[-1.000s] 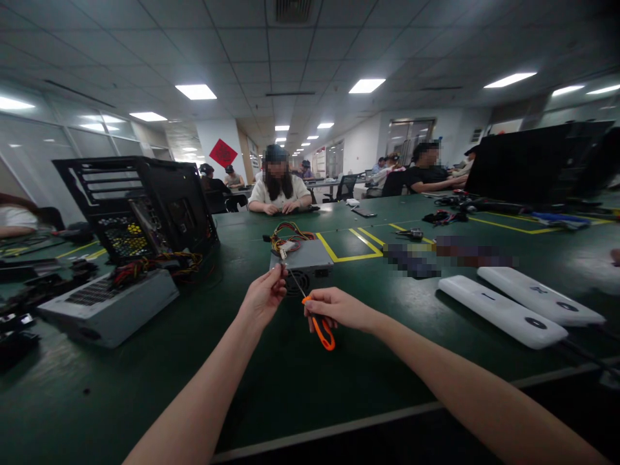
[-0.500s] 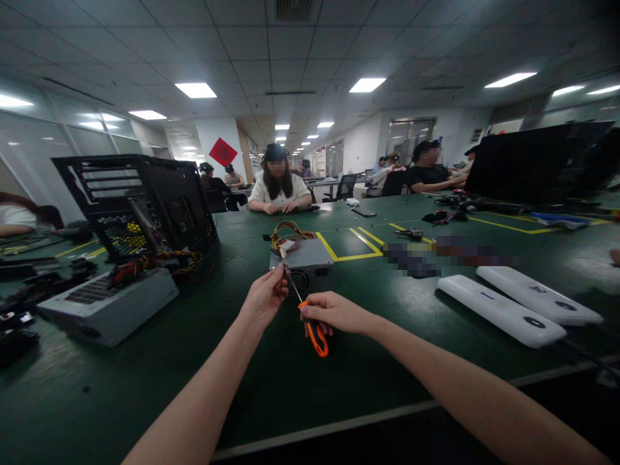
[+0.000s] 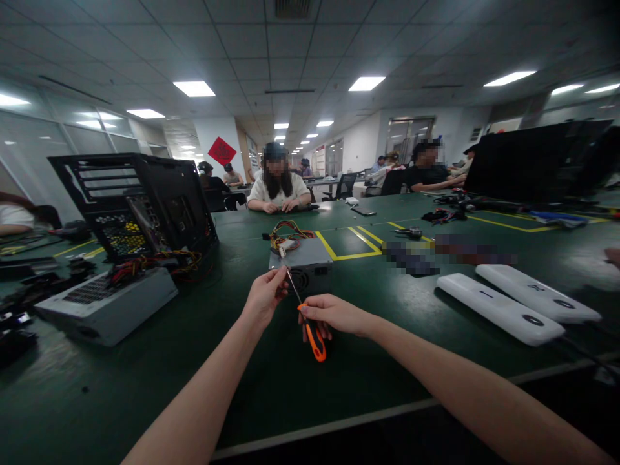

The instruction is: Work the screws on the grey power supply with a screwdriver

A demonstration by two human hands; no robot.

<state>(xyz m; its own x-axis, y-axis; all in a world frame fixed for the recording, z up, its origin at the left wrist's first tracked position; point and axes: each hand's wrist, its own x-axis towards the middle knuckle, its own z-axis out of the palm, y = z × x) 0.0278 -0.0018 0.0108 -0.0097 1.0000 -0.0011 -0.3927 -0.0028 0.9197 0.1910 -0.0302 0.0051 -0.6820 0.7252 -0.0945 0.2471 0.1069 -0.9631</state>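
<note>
My right hand (image 3: 327, 316) is closed around the orange and black handle of a screwdriver (image 3: 317, 344). Its thin metal shaft slants up and to the left, the tip reaching my left hand's fingertips. My left hand (image 3: 265, 294) is pinched at that tip, and whatever it holds is too small to make out. Just beyond both hands, a grey power supply (image 3: 310, 253) rests on the green table, its fan grille and socket facing me. Coloured cables with a white connector (image 3: 287, 245) lie on top of it.
At the left stand an open black computer case (image 3: 140, 200) and a second power supply (image 3: 109, 310). Two white oblong devices (image 3: 498, 309) lie at the right, with a dark monitor (image 3: 537, 165) behind. Across the table sits a person (image 3: 278, 184). Yellow tape (image 3: 356, 256) marks the tabletop.
The screwdriver's handle has shifted slightly down and to the left with my right hand. My left hand keeps its pinch at the tip, nearly still.
</note>
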